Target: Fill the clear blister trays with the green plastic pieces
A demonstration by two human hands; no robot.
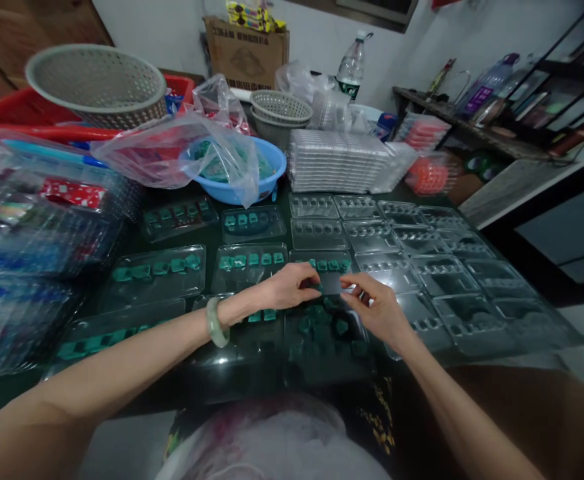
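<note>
My left hand (292, 287), with a pale green bangle on its wrist, pinches a small green piece (319, 287) at its fingertips over a clear plastic tray (327, 263) that holds a row of green pieces. My right hand (379, 307) hovers close beside it with fingers curled in a pinch; what they hold is too small to name. Just below both hands lies a loose pile of green pieces (325, 330) in a clear tray. Several filled trays (155, 270) lie to the left, and empty trays (422, 267) spread to the right.
A blue bowl (272, 167) of green pieces under a plastic bag stands at the back, with a stack of clear trays (339, 160), grey baskets (97, 83), a cardboard box (247, 53) and a water bottle (351, 63). Packaged goods pile up at the left (27, 233). A shelf (477, 127) runs along the right.
</note>
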